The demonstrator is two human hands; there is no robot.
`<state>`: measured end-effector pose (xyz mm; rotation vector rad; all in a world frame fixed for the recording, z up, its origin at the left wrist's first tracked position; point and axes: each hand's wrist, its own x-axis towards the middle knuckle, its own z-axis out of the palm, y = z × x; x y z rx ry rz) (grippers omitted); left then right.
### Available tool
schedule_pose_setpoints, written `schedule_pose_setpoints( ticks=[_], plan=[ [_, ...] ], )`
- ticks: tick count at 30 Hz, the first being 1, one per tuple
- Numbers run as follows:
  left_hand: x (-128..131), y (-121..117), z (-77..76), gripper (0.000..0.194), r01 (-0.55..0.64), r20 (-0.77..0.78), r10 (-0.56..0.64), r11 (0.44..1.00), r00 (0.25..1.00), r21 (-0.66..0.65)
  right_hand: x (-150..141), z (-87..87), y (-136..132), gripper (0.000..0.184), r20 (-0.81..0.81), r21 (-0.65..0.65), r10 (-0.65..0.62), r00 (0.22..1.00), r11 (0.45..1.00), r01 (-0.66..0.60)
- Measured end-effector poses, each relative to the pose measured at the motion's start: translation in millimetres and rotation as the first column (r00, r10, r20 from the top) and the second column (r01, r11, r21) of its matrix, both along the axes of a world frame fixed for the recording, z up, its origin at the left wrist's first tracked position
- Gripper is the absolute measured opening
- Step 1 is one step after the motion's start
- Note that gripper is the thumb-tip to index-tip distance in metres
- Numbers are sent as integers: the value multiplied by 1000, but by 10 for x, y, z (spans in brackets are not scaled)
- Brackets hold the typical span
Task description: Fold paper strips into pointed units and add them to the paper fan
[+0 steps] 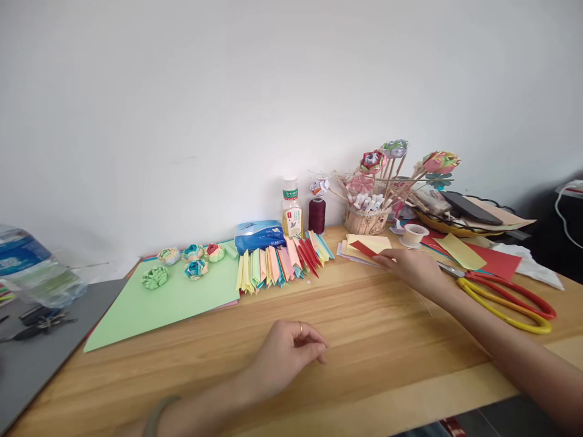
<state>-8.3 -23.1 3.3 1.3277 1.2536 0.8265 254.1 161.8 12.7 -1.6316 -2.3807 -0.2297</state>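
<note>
My right hand [412,267] reaches to the right side of the table, its fingers closed on a red paper strip [364,248]. That strip lies over a small stack of pale yellow and lilac paper pieces [350,250]. My left hand [294,352], with a ring on one finger, is low over the middle of the table. Its fingers curl in toward the thumb, and nothing shows between them. Farther back, a row of folded paper pieces [273,267] in many colours stands before a blue tissue pack [259,235].
Several paper flowers [195,269] sit on green sheets [168,309]. Large scissors [501,297] lie by my right forearm. Behind stand a bottle [292,212], a thread spool [317,215], a basket [365,220] of paper flowers and a tape roll [413,234]. A plastic-wrapped bottle pack [36,267] is left.
</note>
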Motion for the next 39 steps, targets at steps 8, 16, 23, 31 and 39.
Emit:
schedule_pose_setpoints(
  ticks=[8, 16, 23, 31, 39],
  plan=[
    [-45, 26, -24, 18, 116, -333, 23, 912, 943, 393, -174, -34, -592, 31, -138, 130, 543, 828, 839, -528],
    [-180, 270, 31, 26, 280, -504, 289, 565, 814, 776, -667, 97, -722, 22, -425, -259, 706, 566, 504, -824],
    [-310, 422, 111, 24, 300, -550, 426, 524, 718, 797, -866, 77, -220, 17, -549, -263, 671, 498, 426, -866],
    [-597, 658, -105, 54, 658, -908, 372, 637, 194, 402, -527, 37, -153, 27, -485, -335, 593, 643, 553, -763],
    [-559, 705, -108, 41, 749, -829, 470, 420, 304, 513, -405, -25, -100, 28, -459, -259, 593, 662, 623, -738]
  ],
)
